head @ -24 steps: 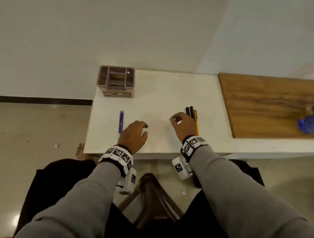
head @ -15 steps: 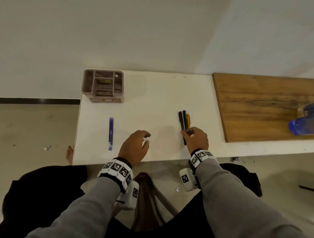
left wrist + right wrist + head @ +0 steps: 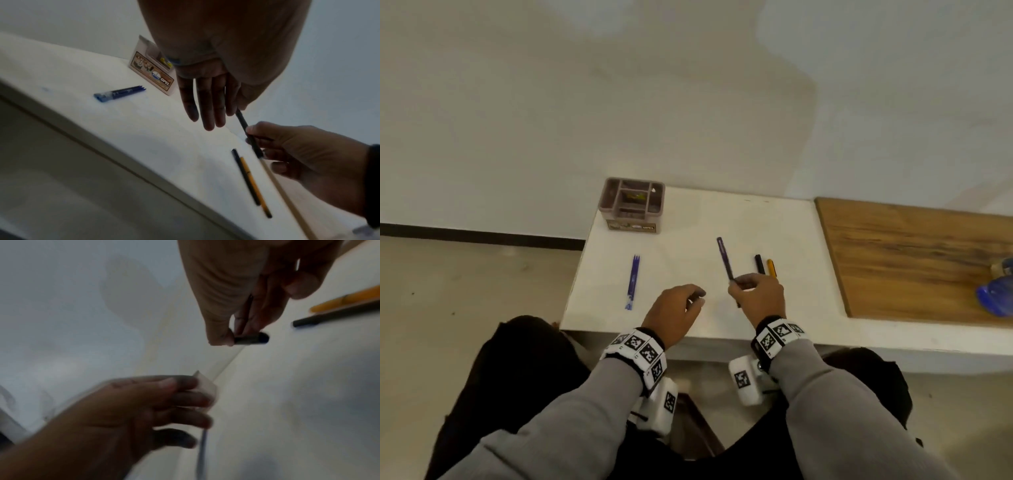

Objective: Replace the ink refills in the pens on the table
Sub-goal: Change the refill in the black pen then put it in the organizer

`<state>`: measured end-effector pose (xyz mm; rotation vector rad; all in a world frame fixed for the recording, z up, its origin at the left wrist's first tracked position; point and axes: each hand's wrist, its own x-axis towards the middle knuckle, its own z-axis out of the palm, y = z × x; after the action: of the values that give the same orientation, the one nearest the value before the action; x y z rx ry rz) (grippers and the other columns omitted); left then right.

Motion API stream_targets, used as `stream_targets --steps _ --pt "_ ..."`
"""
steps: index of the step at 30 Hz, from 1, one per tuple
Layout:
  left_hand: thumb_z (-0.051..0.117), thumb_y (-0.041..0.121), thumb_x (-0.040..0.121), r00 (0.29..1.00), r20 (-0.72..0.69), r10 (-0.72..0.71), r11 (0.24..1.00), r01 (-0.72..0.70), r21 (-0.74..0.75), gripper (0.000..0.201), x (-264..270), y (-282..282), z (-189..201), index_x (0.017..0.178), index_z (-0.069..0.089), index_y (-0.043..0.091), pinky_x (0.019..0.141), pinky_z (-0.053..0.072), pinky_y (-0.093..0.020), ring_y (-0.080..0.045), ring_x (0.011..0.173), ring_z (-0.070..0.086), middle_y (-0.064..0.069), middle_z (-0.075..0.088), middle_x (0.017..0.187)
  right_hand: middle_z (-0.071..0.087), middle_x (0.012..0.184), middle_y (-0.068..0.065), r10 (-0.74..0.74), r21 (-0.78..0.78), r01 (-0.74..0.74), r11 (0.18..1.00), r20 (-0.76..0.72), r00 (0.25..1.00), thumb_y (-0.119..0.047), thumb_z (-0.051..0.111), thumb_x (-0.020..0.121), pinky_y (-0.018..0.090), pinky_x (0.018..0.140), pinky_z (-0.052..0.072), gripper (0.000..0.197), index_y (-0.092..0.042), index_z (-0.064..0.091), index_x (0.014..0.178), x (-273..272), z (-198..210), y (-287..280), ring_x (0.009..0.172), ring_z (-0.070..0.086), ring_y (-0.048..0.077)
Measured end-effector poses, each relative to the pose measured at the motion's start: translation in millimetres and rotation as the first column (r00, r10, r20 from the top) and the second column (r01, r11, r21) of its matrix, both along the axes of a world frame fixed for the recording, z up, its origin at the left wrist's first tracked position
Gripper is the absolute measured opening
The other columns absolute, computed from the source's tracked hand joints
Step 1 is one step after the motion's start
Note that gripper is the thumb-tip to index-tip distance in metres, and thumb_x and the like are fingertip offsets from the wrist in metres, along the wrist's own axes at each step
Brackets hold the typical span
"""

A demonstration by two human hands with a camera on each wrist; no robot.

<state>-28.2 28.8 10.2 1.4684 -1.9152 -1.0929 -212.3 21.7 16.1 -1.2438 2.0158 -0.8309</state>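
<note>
Above smooth white table (image 3: 774,233), right hand (image 3: 758,296) pinches slim dark pen (image 3: 724,257); left hand (image 3: 671,313) relaxed.

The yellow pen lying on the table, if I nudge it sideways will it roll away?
Probably a little: the yellow pen looks slim and round, on a smooth white table. The black pen alongside might block it on that side. It looks stiff and light.

The right hand (image 3: 758,296) has lifted one dark pen (image 3: 724,257) off the table (image 3: 774,222), away from the other two pens (image 3: 765,265).
</note>
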Motion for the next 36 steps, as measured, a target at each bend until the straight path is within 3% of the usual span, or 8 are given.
stream_targets --steps 4,9,15,22,25,27,32,36 --pt "0.054 0.021 0.096 0.96 -0.237 0.151 0.985 -0.128 0.112 0.022 -2 -2 19 0.104 0.07 0.007 0.065 0.053 -0.02 -0.013 0.076 0.068 -0.006 0.072 0.092 0.074 0.071 -0.001 0.099 -0.148 -0.063 0.987 0.248 0.964 -0.028 0.074 0.077 0.037 0.067 0.06 0.013 -0.016 0.077 0.08 43 12 20 0.065 0.069 0.012" --pt "0.059 0.015 0.093 0.91 -0.326 0.255 0.96 -0.2 0.194 0.019 2 -3 23 0.089 0.073 0.002 0.064 0.06 -0.037 -0.028 0.068 0.071 -0.017 0.072 0.082 0.074 0.077 -0.002 0.135 -0.143 -0.097 0.985 0.285 0.949 -0.029 0.07 0.082 0.035 0.071 0.057 0.015 -0.017 0.077 0.085 51 13 26 0.066 0.065 0.012" --pt "0.067 0.008 0.086 0.973 -0.21 0.098 0.983 -0.063 0.17 0.025 0 4 24 0.111 0.067 0.004 0.056 0.061 -0.036 -0.031 0.06 0.071 -0.016 0.072 0.083 0.072 0.091 0.002 0.053 -0.157 0.035 0.987 0.522 0.851 -0.026 0.072 0.085 0.011 0.06 0.047 0.021 -0.013 0.071 0.103 40 32 8 0.075 0.064 0.01" --pt "0.066 0.01 0.085 0.999 -0.033 -0.018 0.994 0.022 0.107 0.029 -1 2 14 0.114 0.064 0.009 0.067 0.06 -0.045 -0.029 0.072 0.067 -0.011 0.068 0.09 0.072 0.084 0.003 0.056 -0.106 -0.001 0.994 0.523 0.851 -0.019 0.077 0.08 0.019 0.076 0.053 0.024 -0.004 0.074 0.098 34 15 -2 0.074 0.066 0.008" --pt "0.063 0.004 0.085 0.999 -0.045 -0.025 0.988 0.032 0.153 0.024 -3 0 13 0.109 0.066 0.002 0.062 0.061 -0.043 -0.031 0.067 0.069 -0.014 0.068 0.088 0.072 0.09 0.007 0.072 -0.097 -0.024 0.995 0.527 0.847 -0.015 0.072 0.084 0.01 0.064 0.047 0.022 -0.004 0.073 0.103 34 13 -3 0.075 0.065 0.007" --pt "0.063 0.002 0.086 0.996 -0.086 -0.02 0.981 0.036 0.191 0.022 -4 -2 14 0.107 0.066 0.0 0.058 0.061 -0.041 -0.032 0.063 0.071 -0.016 0.069 0.088 0.073 0.096 0.008 0.063 -0.093 -0.014 0.996 0.551 0.832 -0.014 0.07 0.086 0.015 0.067 0.047 0.02 -0.007 0.073 0.105 32 12 -5 0.083 0.067 0.011" --pt "0.061 0.001 0.088 0.979 -0.195 -0.065 0.96 0.114 0.254 0.018 -5 -13 20 0.106 0.064 0.0 0.054 0.06 -0.032 -0.031 0.063 0.072 -0.016 0.07 0.09 0.073 0.092 -0.002 0.057 -0.096 0.011 0.995 0.673 0.738 -0.01 0.061 0.092 0.031 0.083 0.049 0.016 -0.019 0.072 0.099 33 12 -8 0.093 0.067 0.013" --pt "0.065 0.001 0.085 0.969 -0.155 -0.191 0.921 0.232 0.313 0.021 -3 -7 13 0.106 0.067 0.002 0.056 0.057 -0.02 -0.03 0.071 0.07 -0.006 0.068 0.082 0.069 0.092 0.001 -0.01 -0.104 0.183 0.978 0.846 0.533 -0.008 0.05 0.098 0.022 0.072 0.045 0.017 -0.01 0.065 0.105 27 22 -16 0.083 0.063 0.009"
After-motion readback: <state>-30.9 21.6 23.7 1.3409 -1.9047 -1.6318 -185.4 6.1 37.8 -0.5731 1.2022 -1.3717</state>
